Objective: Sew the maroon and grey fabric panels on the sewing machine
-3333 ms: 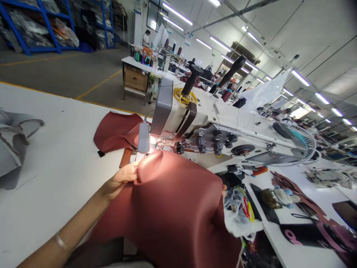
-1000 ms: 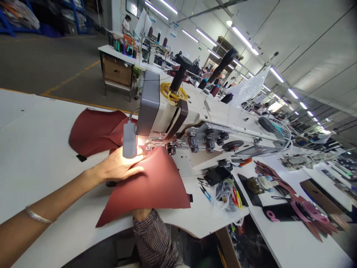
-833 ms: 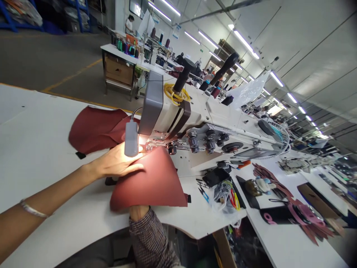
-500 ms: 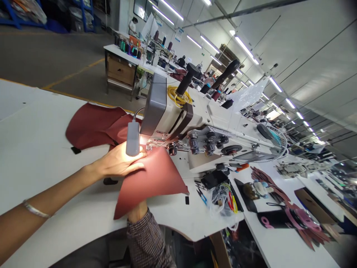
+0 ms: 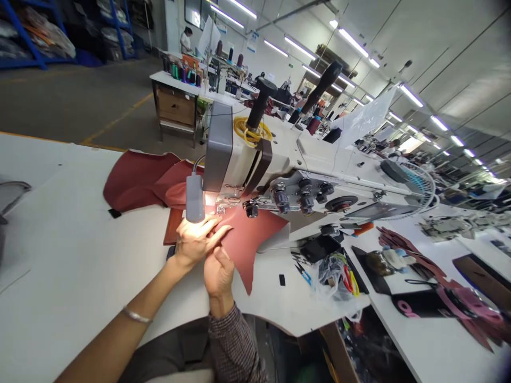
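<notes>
A reddish-brown leather piece (image 5: 247, 239) lies under the needle and presser foot of a sewing machine (image 5: 255, 159), its pointed corner hanging toward me. My left hand (image 5: 194, 242) rests on the leather's left edge with fingers stretched toward the presser foot, beneath a lit lamp (image 5: 195, 199). Just to its right, my right hand (image 5: 219, 270) pinches the leather's near edge, thumb on top and the other fingers partly hidden. More of the same leather (image 5: 138, 181) spreads behind the machine head on the left. The stitching point is partly covered by my fingers.
On the white table (image 5: 72, 255), a small black rectangle (image 5: 282, 280) lies near the front edge. Blue snips (image 5: 303, 273), a black phone-like object (image 5: 319, 248) and a plastic bag of tools (image 5: 335, 276) sit at right. Brown strips (image 5: 399, 250) and a black-and-pink item (image 5: 423, 304) are beyond.
The leather has turned, and its near part has swung right and away. My right hand has come out from beneath it and now grips its edge. My left hand has shifted slightly right.
</notes>
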`<state>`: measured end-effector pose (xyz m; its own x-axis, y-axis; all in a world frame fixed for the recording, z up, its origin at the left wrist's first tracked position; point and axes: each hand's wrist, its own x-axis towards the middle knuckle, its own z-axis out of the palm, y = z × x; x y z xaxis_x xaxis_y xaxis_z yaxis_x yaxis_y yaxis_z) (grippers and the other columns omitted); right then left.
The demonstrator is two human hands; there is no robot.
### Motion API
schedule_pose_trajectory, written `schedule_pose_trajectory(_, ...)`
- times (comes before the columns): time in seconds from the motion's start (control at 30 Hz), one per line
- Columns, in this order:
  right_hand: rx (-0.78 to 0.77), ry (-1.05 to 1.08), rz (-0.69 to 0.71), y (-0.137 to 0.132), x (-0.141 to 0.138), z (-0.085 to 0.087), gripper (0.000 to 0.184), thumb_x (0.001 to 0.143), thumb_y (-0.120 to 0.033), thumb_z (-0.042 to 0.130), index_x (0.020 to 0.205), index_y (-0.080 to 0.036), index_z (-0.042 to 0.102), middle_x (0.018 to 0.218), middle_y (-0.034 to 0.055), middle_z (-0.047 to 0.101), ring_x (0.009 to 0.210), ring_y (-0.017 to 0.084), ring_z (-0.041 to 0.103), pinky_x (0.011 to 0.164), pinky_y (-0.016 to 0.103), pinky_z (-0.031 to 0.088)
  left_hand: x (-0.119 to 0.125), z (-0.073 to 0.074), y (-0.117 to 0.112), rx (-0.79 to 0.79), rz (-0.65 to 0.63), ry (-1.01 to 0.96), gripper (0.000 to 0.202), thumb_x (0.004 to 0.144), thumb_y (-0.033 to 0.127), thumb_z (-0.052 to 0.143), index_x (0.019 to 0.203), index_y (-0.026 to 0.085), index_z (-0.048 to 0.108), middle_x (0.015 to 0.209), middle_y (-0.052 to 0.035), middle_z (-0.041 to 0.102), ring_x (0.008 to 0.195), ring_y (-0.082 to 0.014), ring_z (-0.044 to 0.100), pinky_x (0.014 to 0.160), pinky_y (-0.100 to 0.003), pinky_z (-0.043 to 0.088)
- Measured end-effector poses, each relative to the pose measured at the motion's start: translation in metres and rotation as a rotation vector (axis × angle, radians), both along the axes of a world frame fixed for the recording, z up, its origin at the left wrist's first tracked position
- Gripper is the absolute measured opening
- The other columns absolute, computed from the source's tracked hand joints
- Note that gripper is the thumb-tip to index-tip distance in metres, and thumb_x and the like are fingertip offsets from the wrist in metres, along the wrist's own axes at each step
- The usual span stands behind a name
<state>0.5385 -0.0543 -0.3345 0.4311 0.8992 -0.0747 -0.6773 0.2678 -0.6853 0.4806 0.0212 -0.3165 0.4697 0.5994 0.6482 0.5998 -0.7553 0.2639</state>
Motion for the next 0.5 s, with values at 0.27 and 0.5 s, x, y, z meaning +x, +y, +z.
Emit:
schedule_pose_trajectory(0.27,-0.029,0.204,-0.063,0.007,0.018,0.002,0.044,0.089,-0.056,0.05,0.101,-0.016,0.063,0.109,0.0114,0.068,0.118,0.02,0.059,0.115,0.038,0.035,-0.006,0.001,-0.002,0.055,-0.051,0.087,0.024,0.092,0.036,0.056,0.107,0.021,0.067,0.105,-0.0061,0.072,0.094,-0.0242,0.067,0.08,-0.038,0.049)
schedule_pose_trajectory(0.5,-0.13,0.191,-0.084,0.013,0.035,0.002,0.034,0.088,-0.043,0.059,0.092,-0.011,0.068,0.098,0.0133,0.072,0.102,0.022,0.068,0.109,0.04,0.043,-0.012,-0.006,0.009,-0.027,-0.171,0.012,0.023,0.092,0.031,0.055,0.108,0.023,0.069,0.107,-0.0069,0.072,0.1,-0.0228,0.066,0.09,-0.037,0.048)
